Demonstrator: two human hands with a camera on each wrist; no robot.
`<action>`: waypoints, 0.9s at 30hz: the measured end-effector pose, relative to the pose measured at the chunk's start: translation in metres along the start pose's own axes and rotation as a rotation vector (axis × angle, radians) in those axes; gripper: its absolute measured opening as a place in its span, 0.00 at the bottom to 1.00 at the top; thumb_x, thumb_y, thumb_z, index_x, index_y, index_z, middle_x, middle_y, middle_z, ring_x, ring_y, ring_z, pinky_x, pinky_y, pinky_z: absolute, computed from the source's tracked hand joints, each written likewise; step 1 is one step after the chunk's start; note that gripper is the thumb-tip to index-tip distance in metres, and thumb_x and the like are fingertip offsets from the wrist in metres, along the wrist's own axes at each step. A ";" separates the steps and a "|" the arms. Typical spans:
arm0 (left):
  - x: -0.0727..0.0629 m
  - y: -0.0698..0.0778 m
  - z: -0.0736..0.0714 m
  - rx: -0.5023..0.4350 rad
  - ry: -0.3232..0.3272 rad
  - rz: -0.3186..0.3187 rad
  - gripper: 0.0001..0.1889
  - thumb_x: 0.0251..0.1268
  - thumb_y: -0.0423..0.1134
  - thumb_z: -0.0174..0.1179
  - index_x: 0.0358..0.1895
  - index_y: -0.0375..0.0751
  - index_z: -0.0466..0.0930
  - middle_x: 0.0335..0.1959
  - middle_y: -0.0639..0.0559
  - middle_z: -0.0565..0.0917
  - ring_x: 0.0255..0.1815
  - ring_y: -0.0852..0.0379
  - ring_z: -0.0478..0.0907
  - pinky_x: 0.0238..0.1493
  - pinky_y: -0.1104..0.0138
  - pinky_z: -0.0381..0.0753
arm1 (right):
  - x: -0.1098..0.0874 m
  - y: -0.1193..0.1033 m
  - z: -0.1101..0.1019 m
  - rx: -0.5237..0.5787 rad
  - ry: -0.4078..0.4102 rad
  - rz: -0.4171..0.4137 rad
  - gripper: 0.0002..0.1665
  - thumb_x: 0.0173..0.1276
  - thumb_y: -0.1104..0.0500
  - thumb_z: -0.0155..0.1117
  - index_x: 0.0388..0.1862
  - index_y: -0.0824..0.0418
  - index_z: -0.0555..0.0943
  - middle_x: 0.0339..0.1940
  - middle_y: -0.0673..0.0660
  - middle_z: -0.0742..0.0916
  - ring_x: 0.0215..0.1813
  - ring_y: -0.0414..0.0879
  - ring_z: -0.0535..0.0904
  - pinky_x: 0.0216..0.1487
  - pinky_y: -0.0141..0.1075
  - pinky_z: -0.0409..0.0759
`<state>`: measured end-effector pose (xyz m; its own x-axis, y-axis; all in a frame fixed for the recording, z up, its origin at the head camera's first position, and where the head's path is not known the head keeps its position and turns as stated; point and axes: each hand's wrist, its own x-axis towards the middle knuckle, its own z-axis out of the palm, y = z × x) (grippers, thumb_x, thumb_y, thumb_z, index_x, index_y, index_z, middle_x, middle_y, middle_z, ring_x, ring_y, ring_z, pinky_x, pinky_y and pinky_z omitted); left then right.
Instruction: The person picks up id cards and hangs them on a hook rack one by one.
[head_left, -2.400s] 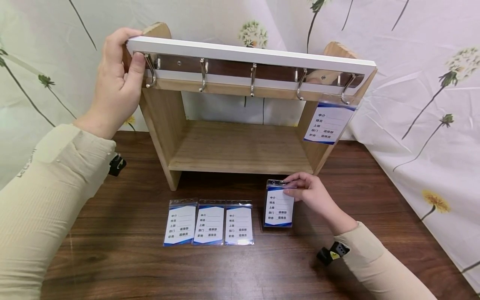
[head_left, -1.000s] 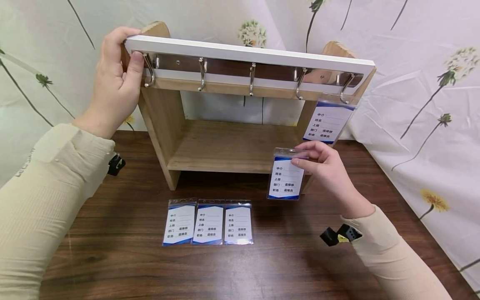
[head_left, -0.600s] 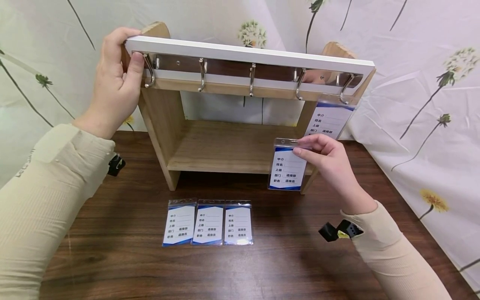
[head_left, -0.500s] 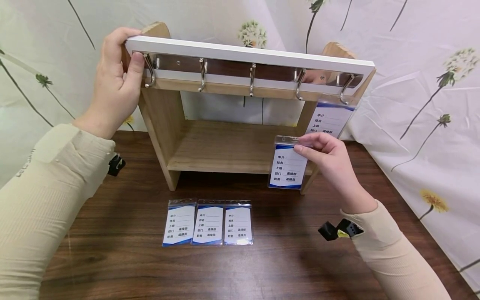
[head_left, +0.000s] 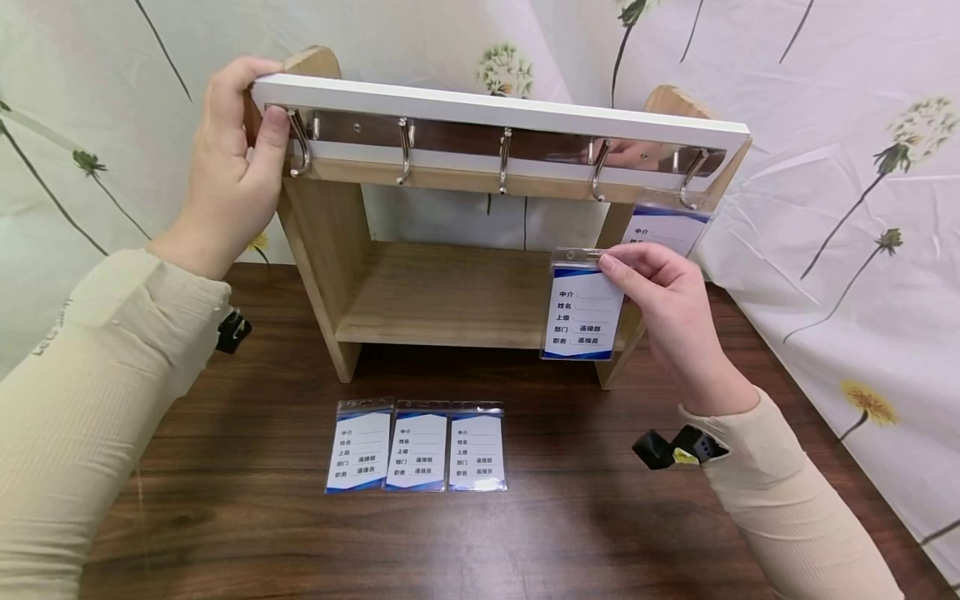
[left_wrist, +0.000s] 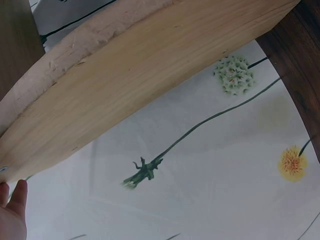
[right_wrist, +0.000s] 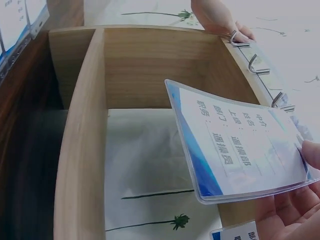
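My right hand [head_left: 663, 308] pinches a clear plastic badge holder [head_left: 585, 312] by its top right corner. The badge hangs upright in front of the rack's right side, below the fourth hook [head_left: 600, 169] from the left. My left hand [head_left: 232, 158] grips the left end of the white hook board [head_left: 487, 97], thumb in front beside the first hook. Another badge [head_left: 666, 229] hangs from the rightmost hook [head_left: 692, 179], partly hidden by my right hand. In the right wrist view the held badge [right_wrist: 240, 145] is tilted, with thumb and fingers at its slotted end.
Three badges [head_left: 417, 450] lie in a row on the dark wooden table [head_left: 480, 550] in front of the rack. The rack has a wooden lower shelf [head_left: 450, 292] and side panels. A flower-printed white cloth [head_left: 840, 167] stands behind and to the right.
My right hand has lifted the badge from the table up toward the hooks, and it now covers the lower part of the hanging badge. My left hand stays on the board.
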<state>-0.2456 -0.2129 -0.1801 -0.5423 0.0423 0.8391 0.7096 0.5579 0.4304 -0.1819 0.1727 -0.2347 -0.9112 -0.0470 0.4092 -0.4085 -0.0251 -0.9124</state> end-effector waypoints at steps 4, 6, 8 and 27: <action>-0.001 0.001 0.000 -0.002 -0.005 -0.005 0.18 0.78 0.34 0.44 0.65 0.32 0.63 0.52 0.75 0.64 0.49 0.74 0.66 0.54 0.76 0.63 | 0.002 -0.004 0.003 -0.012 0.035 -0.013 0.14 0.70 0.67 0.61 0.32 0.49 0.87 0.30 0.44 0.88 0.35 0.36 0.80 0.40 0.28 0.78; -0.001 0.001 0.000 -0.004 -0.005 -0.008 0.18 0.78 0.34 0.44 0.65 0.32 0.63 0.53 0.74 0.64 0.51 0.73 0.65 0.55 0.76 0.62 | 0.004 -0.006 0.004 -0.019 0.049 -0.018 0.13 0.71 0.65 0.61 0.32 0.49 0.87 0.30 0.44 0.88 0.35 0.37 0.80 0.39 0.29 0.78; -0.001 0.000 0.000 -0.001 -0.006 -0.009 0.18 0.78 0.34 0.44 0.65 0.32 0.63 0.54 0.74 0.64 0.52 0.73 0.65 0.56 0.76 0.62 | 0.005 -0.008 0.005 -0.035 0.064 -0.025 0.12 0.72 0.63 0.60 0.32 0.49 0.86 0.30 0.44 0.87 0.36 0.37 0.79 0.39 0.29 0.77; 0.000 0.001 0.001 0.011 0.002 -0.006 0.18 0.77 0.35 0.45 0.65 0.33 0.64 0.54 0.75 0.63 0.55 0.73 0.63 0.59 0.73 0.61 | 0.025 -0.013 0.011 0.005 0.128 -0.133 0.07 0.72 0.61 0.61 0.36 0.52 0.86 0.34 0.46 0.88 0.37 0.39 0.79 0.34 0.27 0.75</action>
<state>-0.2452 -0.2121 -0.1804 -0.5455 0.0373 0.8373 0.7015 0.5670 0.4318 -0.1987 0.1613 -0.2120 -0.8488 0.0847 0.5218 -0.5255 -0.0279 -0.8503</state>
